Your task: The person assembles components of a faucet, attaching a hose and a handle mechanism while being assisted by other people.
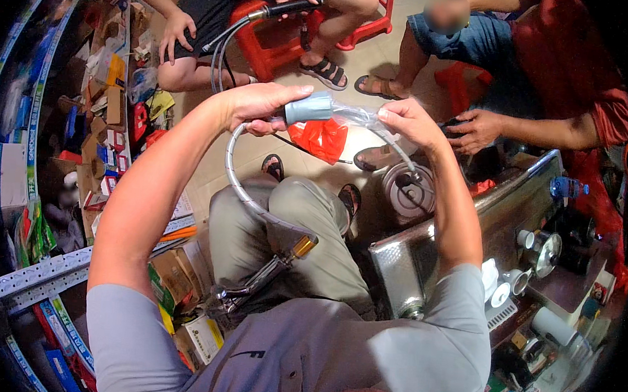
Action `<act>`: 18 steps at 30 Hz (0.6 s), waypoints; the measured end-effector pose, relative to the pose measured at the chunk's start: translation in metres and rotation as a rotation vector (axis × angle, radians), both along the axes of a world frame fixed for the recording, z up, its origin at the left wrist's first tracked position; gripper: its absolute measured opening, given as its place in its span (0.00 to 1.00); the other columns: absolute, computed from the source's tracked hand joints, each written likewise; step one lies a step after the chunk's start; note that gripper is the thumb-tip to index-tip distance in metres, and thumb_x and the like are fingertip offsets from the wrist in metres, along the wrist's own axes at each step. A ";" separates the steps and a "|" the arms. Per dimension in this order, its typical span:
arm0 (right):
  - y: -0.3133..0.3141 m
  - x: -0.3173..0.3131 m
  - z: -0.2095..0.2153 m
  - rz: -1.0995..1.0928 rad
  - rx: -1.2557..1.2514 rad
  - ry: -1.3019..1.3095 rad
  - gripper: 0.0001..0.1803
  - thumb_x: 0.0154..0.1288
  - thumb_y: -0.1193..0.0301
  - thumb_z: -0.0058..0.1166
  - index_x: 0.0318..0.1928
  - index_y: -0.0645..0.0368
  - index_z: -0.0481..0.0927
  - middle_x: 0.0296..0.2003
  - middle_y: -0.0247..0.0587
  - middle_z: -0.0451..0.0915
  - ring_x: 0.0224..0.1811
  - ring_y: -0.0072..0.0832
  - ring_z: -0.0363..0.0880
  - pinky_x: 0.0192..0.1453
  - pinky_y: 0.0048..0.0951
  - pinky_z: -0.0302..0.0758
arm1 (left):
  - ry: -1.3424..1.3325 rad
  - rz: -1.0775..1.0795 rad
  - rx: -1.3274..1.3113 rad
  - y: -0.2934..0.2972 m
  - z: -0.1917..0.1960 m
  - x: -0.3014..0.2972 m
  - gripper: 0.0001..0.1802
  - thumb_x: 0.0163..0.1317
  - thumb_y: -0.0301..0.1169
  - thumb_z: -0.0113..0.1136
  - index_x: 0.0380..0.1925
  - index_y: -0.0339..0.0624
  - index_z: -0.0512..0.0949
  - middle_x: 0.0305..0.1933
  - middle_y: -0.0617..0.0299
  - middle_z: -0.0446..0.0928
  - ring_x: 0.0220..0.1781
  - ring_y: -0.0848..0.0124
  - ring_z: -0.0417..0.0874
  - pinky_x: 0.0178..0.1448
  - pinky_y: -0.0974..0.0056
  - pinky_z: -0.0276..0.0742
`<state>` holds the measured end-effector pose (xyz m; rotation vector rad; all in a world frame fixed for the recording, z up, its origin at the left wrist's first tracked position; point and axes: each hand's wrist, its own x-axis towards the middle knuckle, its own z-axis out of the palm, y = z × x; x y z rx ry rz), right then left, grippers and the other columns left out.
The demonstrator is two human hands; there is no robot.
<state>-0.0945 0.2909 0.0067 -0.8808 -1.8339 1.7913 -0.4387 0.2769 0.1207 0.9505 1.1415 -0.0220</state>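
Centrally, two bare hands stretch a wrapped part between them, raised above the lap of a seated person. The left hand (258,108) curls round one end of a blue-grey cylinder (309,108), thumb along the top and fingers beneath; the right hand (410,123) pinches thin, clear plastic (355,115) trailing from its other end. Holding from opposite sides probably keeps the plastic taut and the cylinder level. The cylinder looks smooth and matte; the plastic is crinkled and glossy. A braided hose (238,170) loops down from beside the left hand, bending springily towards a brass-coloured fitting (304,246) and a shiny chrome tap (255,282) in the lap, where the grey-green trousers (297,231) seem to act as a soft rest. Beyond the hands, a seated co-worker's hand grips a black handle (289,8) near a red plastic stool (255,46).
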 end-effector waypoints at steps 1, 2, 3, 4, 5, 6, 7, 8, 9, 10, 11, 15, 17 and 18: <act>-0.004 -0.005 0.000 -0.042 0.069 -0.026 0.20 0.77 0.60 0.56 0.32 0.63 0.82 0.23 0.21 0.71 0.28 0.13 0.64 0.31 0.23 0.62 | 0.027 -0.010 -0.018 0.000 -0.001 -0.001 0.32 0.74 0.64 0.45 0.43 0.45 0.78 0.18 0.67 0.70 0.06 0.84 0.59 0.09 0.76 0.51; -0.009 -0.010 -0.001 -0.083 0.135 -0.051 0.20 0.77 0.60 0.56 0.33 0.64 0.82 0.23 0.22 0.71 0.28 0.14 0.65 0.31 0.25 0.64 | -0.002 -0.020 -0.016 0.001 -0.001 -0.002 0.32 0.74 0.64 0.45 0.43 0.45 0.78 0.18 0.67 0.70 0.06 0.84 0.59 0.09 0.76 0.51; -0.013 -0.012 0.000 -0.160 0.314 -0.091 0.21 0.77 0.58 0.54 0.36 0.66 0.82 0.23 0.25 0.72 0.28 0.16 0.67 0.32 0.26 0.67 | 0.030 -0.014 -0.004 0.001 -0.002 -0.003 0.33 0.74 0.65 0.45 0.44 0.45 0.78 0.17 0.67 0.70 0.06 0.84 0.59 0.08 0.75 0.51; -0.018 -0.012 0.002 -0.163 0.290 -0.131 0.21 0.77 0.58 0.54 0.36 0.66 0.82 0.23 0.25 0.72 0.28 0.16 0.67 0.32 0.26 0.67 | 0.062 -0.017 0.019 0.001 -0.002 -0.004 0.33 0.74 0.65 0.44 0.45 0.45 0.78 0.17 0.67 0.70 0.06 0.83 0.59 0.08 0.75 0.50; -0.021 -0.011 0.005 -0.149 0.317 -0.145 0.21 0.77 0.58 0.54 0.37 0.66 0.83 0.23 0.26 0.73 0.28 0.17 0.68 0.32 0.27 0.68 | 0.058 0.034 0.032 0.000 -0.002 -0.006 0.31 0.73 0.64 0.50 0.44 0.45 0.79 0.19 0.68 0.71 0.07 0.82 0.60 0.10 0.74 0.50; -0.024 -0.009 0.007 -0.098 0.351 -0.122 0.22 0.77 0.57 0.53 0.39 0.66 0.83 0.23 0.26 0.74 0.28 0.18 0.69 0.32 0.28 0.68 | 0.057 0.031 0.028 -0.002 -0.004 -0.006 0.31 0.73 0.64 0.50 0.44 0.45 0.79 0.19 0.68 0.71 0.07 0.82 0.60 0.10 0.74 0.50; -0.026 -0.004 0.011 0.001 0.148 -0.183 0.23 0.78 0.55 0.52 0.40 0.65 0.85 0.24 0.27 0.77 0.28 0.18 0.70 0.32 0.27 0.68 | 0.108 -0.054 0.147 -0.005 -0.005 -0.006 0.30 0.71 0.62 0.54 0.44 0.45 0.81 0.20 0.69 0.71 0.10 0.83 0.62 0.12 0.74 0.52; -0.027 -0.002 0.014 -0.045 0.155 -0.250 0.23 0.78 0.55 0.52 0.40 0.65 0.85 0.24 0.27 0.77 0.28 0.18 0.70 0.32 0.27 0.68 | 0.193 -0.129 0.261 -0.007 -0.006 -0.005 0.28 0.70 0.61 0.58 0.45 0.45 0.82 0.22 0.70 0.71 0.12 0.83 0.63 0.14 0.75 0.54; -0.028 0.000 0.016 -0.051 0.004 -0.126 0.23 0.78 0.55 0.52 0.40 0.64 0.85 0.24 0.27 0.78 0.27 0.18 0.71 0.32 0.26 0.68 | 0.188 -0.193 0.298 -0.009 -0.009 -0.001 0.26 0.66 0.57 0.66 0.45 0.45 0.84 0.25 0.71 0.72 0.19 0.84 0.67 0.21 0.74 0.57; -0.029 -0.001 0.018 -0.065 -0.157 -0.041 0.23 0.78 0.55 0.52 0.40 0.64 0.85 0.24 0.27 0.79 0.27 0.18 0.71 0.31 0.26 0.68 | 0.138 -0.278 0.500 -0.012 -0.011 0.003 0.26 0.64 0.56 0.68 0.45 0.45 0.84 0.26 0.72 0.73 0.22 0.83 0.68 0.24 0.73 0.59; -0.030 -0.003 0.019 -0.125 -0.183 -0.084 0.22 0.78 0.55 0.53 0.41 0.62 0.85 0.26 0.27 0.80 0.30 0.16 0.74 0.33 0.24 0.69 | 0.097 -0.263 0.531 -0.014 -0.013 0.007 0.25 0.63 0.55 0.69 0.44 0.44 0.84 0.26 0.72 0.74 0.22 0.83 0.67 0.24 0.72 0.59; -0.046 -0.025 0.013 -0.162 0.330 -0.016 0.16 0.75 0.61 0.57 0.48 0.63 0.84 0.32 0.35 0.84 0.37 0.21 0.80 0.44 0.27 0.75 | 0.185 -0.229 0.500 -0.015 -0.012 0.018 0.24 0.64 0.55 0.69 0.41 0.43 0.82 0.26 0.72 0.72 0.21 0.82 0.66 0.23 0.71 0.58; -0.059 -0.034 0.011 -0.271 0.442 -0.082 0.15 0.74 0.62 0.58 0.49 0.62 0.85 0.32 0.38 0.84 0.37 0.22 0.80 0.44 0.27 0.76 | 0.186 -0.150 0.506 -0.017 -0.007 0.019 0.25 0.65 0.55 0.68 0.41 0.43 0.81 0.25 0.72 0.72 0.20 0.82 0.65 0.22 0.71 0.57; -0.064 -0.037 0.010 -0.351 0.563 -0.123 0.15 0.73 0.63 0.59 0.50 0.60 0.85 0.32 0.40 0.84 0.36 0.23 0.81 0.44 0.28 0.76 | 0.203 -0.083 0.505 -0.019 -0.005 0.019 0.25 0.66 0.55 0.67 0.42 0.44 0.79 0.25 0.71 0.71 0.18 0.82 0.64 0.21 0.71 0.56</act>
